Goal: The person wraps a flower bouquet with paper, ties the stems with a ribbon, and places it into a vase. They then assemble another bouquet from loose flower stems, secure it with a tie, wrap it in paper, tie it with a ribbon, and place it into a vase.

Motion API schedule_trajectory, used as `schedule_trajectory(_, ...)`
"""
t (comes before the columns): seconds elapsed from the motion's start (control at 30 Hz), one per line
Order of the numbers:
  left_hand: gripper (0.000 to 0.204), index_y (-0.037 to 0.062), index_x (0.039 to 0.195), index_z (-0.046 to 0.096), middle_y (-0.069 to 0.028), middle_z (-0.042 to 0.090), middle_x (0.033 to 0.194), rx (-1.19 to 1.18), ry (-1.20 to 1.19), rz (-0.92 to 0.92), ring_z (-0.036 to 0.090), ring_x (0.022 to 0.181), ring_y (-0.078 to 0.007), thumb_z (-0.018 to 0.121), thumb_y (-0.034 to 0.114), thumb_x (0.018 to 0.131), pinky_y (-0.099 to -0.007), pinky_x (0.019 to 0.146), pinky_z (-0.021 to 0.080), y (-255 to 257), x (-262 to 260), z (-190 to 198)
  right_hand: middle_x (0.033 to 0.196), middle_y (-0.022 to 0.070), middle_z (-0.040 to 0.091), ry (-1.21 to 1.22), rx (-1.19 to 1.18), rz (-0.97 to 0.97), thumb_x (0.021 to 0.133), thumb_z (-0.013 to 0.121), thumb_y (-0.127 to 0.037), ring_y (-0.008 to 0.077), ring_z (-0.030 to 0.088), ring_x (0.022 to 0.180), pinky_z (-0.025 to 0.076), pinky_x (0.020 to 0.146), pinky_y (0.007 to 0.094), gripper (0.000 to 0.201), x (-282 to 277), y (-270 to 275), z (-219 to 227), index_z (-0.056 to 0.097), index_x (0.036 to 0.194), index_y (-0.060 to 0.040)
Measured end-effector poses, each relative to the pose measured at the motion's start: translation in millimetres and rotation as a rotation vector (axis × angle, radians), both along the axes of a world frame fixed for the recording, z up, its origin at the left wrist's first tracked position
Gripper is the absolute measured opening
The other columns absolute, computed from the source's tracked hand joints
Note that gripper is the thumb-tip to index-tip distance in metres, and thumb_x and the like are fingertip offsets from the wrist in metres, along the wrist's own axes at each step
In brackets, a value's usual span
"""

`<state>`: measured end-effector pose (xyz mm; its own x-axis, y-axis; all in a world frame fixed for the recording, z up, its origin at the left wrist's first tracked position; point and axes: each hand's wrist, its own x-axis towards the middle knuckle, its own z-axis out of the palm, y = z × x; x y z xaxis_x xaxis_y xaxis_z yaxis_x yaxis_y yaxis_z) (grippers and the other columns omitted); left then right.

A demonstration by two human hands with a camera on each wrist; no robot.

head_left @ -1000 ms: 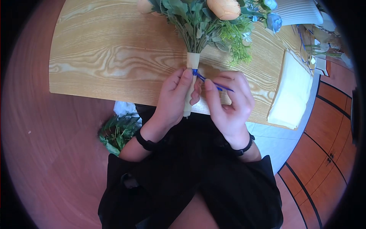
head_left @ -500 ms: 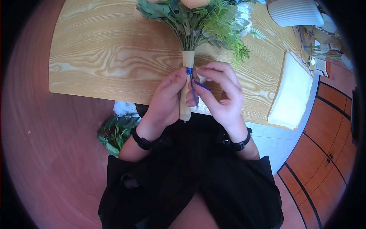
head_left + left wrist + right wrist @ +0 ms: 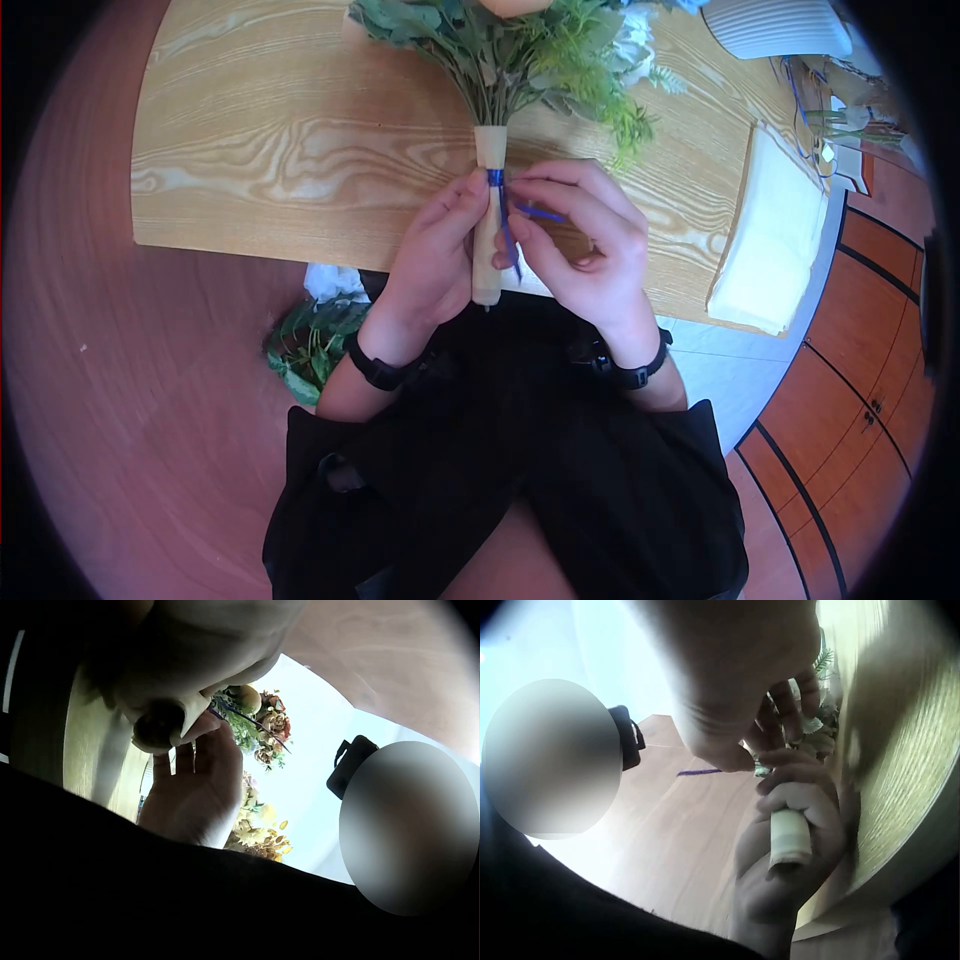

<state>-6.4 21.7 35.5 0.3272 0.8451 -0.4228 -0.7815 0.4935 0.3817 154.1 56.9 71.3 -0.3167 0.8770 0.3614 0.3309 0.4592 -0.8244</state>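
A bouquet of artificial flowers (image 3: 480, 60) lies with its blooms away from me and its stems bound in a cream-wrapped handle (image 3: 487, 268). My left hand (image 3: 430, 255) grips this handle, thumb along its side and fingers curled behind it. A thin, shiny blue tie (image 3: 496, 178) circles the handle below its flared top. One tail hangs down along the handle, and another slants right. My right hand (image 3: 600, 240) pinches the tie's end close to the band. In the right wrist view, the handle's bottom end (image 3: 790, 834) sticks out of my left fist.
A wooden table (image 3: 280, 170) lies under the bouquet, its front edge near my lap. A folded white cloth (image 3: 768, 235) is at the right, with a ribbed white vessel (image 3: 780, 25) behind it. Green leaves (image 3: 312, 345) stand low at the left.
The bouquet has shifted left and turned slightly. My right hand has come in closer to the band, and one blue tail now hangs down the handle where both pointed right before.
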Motion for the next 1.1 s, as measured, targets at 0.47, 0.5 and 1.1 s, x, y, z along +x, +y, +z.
schedule_trajectory(0.47, 0.03, 0.0043, 0.113, 0.055, -0.0062, 0.061, 0.097, 0.086, 0.066, -0.011, 0.056, 0.08, -0.0131, 0.039, 0.029, 0.107, -0.0276, 0.067, 0.047, 3, 6, -5, 0.092, 0.0114, 0.068, 0.002, 0.116, -0.119, 0.073, 0.073, 0.004, 0.0264, 0.062, 0.078, 0.05, 0.069, 0.0341, 0.014, -3, 0, -22, 0.068, 0.085, -0.0001)
schedule_trajectory(0.5, 0.03, 0.0043, 0.113, 0.055, -0.0062, 0.061, 0.097, 0.091, 0.066, -0.007, 0.056, 0.08, -0.0131, 0.039, 0.029, 0.107, -0.0276, 0.067, 0.047, 3, 6, -3, 0.092, 0.0119, 0.068, 0.041, 0.09, -0.082, 0.074, 0.072, 0.005, 0.027, 0.062, 0.078, 0.05, 0.069, 0.0346, 0.014, -3, 1, -21, 0.067, 0.085, 0.0001)
schedule_trajectory(1.1, 0.031, 0.0027, 0.117, 0.054, -0.0062, 0.06, 0.088, 0.138, 0.365, -0.063, 0.058, 0.077, -0.0155, 0.044, 0.03, 0.105, -0.0292, 0.071, 0.049, 13, -1, 2, 0.077, 0.0079, 0.064, 0.56, -0.463, 0.038, 0.092, 0.062, 0.006, 0.0113, 0.064, 0.062, 0.051, 0.053, 0.0235, 0.007, -9, 6, -18, 0.058, 0.098, 0.0046)
